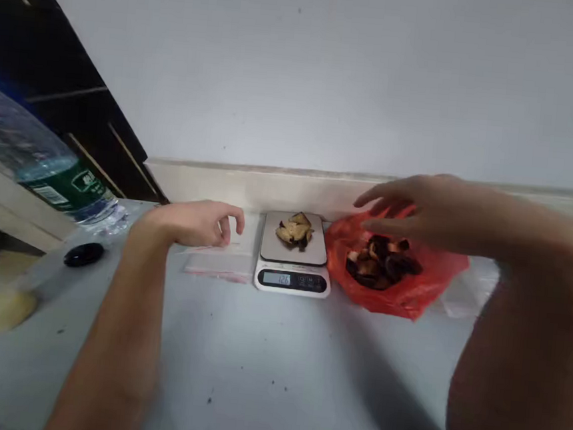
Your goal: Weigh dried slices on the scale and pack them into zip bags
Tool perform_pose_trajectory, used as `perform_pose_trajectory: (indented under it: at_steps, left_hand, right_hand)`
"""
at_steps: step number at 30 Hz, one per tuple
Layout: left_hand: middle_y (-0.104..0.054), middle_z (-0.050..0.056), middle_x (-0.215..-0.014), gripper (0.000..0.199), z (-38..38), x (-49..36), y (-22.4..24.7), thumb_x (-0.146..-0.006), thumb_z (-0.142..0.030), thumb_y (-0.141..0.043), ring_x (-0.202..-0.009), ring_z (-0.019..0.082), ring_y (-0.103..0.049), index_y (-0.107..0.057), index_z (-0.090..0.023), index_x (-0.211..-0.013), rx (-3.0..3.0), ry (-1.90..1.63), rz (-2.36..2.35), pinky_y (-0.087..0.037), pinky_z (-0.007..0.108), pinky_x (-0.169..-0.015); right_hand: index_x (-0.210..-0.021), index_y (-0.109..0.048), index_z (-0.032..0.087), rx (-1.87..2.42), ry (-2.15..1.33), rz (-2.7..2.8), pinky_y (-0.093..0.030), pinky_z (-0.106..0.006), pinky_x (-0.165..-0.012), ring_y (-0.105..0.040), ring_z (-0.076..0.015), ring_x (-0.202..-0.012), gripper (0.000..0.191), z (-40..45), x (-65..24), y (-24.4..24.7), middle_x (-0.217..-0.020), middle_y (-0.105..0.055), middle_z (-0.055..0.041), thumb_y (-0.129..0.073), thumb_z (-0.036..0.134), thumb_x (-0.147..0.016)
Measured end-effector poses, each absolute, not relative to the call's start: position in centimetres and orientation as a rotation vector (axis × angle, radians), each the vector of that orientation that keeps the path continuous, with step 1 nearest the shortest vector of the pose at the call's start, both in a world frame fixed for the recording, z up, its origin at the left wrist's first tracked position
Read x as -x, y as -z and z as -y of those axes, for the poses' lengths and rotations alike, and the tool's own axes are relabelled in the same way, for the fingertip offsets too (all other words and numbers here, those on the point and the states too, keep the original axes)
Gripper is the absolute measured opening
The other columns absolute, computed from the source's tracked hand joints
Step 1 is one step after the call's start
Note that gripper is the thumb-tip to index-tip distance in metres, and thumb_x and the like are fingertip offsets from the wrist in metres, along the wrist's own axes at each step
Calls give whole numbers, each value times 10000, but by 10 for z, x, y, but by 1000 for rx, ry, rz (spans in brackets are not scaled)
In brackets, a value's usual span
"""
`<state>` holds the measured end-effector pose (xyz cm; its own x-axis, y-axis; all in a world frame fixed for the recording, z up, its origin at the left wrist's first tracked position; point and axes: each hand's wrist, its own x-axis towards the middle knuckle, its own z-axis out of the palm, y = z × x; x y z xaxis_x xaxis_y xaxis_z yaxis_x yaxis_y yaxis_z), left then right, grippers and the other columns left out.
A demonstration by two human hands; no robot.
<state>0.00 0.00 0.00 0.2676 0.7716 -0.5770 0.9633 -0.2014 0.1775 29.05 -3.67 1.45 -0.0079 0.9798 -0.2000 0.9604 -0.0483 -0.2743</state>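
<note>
My single view comes from a camera on my head, facing forward and steeply down onto the pale grey tabletop point(233, 371), close enough to take in both my forearms, with the smooth pale wall point(328, 78) filling its upper part.

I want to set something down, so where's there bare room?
The widest bare patch of table is in front of the scale, between left arm and right arm. A smaller one lies left of the left arm, nearer than the black object. Along the wall it's crowded: left hand, clear bags, scale, red bag, right hand.
</note>
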Motion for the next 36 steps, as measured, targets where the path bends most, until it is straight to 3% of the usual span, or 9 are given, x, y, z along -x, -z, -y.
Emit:
perform_pose_trajectory:
  at_steps: [5, 11, 14, 19, 24, 30, 36]
  left_hand:
    - [-698, 32, -968, 440, -2, -2, 1, -695, -201, -573, -861, 223, -666, -581, -248, -1132, -2057, 421, -1564, -462, 270, -683]
    - [-710, 59, -1161, 517, -4, -2, 4, -636, -315, -634, -988, 253, -712, -597, -257, -1148, -1996, 390, -1496, -532, 310, -800]
    - [-725, 65, -1127, 472, -7, 1, 6, -606, -314, -613, -998, 273, -710, -619, -255, -1074, -1998, 442, -1507, -533, 331, -799]
    - [-739, 57, -1107, 477, -13, -1, 16, -559, -319, -655, -946, 280, -701, -615, -260, -1031, -2013, 570, -1557, -505, 333, -742]
    - [-758, 12, -932, 475, -12, 0, 19, -511, -203, -509, -850, 252, -690, -619, -259, -970, -1993, 547, -1568, -467, 307, -660]
    - [-730, 32, -940, 392, 1, 8, -7, -643, -292, -545, -805, 237, -690, -644, -265, -1021, -2155, -28, -1664, -493, 302, -643]
    - [-643, 24, -848, 256, 11, -8, -11, -638, -375, -682, -795, 224, -680, -585, -252, -840, -2193, -723, -1510, -567, 326, -684]
  right_hand:
    - [-1268, -746, 322, 1854, -569, 2371, -568, -346, -770, -743, -235, -941, 403, 33, -270, -5, -1175, -788, -20, -650, 395, -884]
    - [-1275, -738, 348, 1895, -624, 2434, -532, -303, -699, -718, -178, -809, 421, 33, -261, -7, -1098, -786, 9, -640, 296, -869]
    - [-1299, -730, 340, 1941, -625, 2452, -510, -297, -671, -705, -171, -767, 451, 33, -259, -9, -1105, -785, 0, -639, 272, -862]
    - [-1269, -745, 310, 1871, -583, 2469, -514, -299, -700, -716, -205, -853, 454, 30, -264, -4, -1083, -790, -26, -654, 279, -826]
    - [-1218, -759, 308, 1896, -603, 2428, -507, -302, -686, -713, -198, -819, 409, 29, -264, -2, -1064, -791, -14, -666, 253, -823]
    - [-1200, -734, 264, 1658, -640, 2330, -483, -282, -658, -691, -176, -748, 300, 29, -252, -3, -945, -788, -15, -621, 203, -929]
    - [-1366, -642, 271, 1182, -808, 2381, -449, -281, -734, -644, -158, -772, 352, 25, -224, 15, -853, -725, 6, -508, 223, -1043]
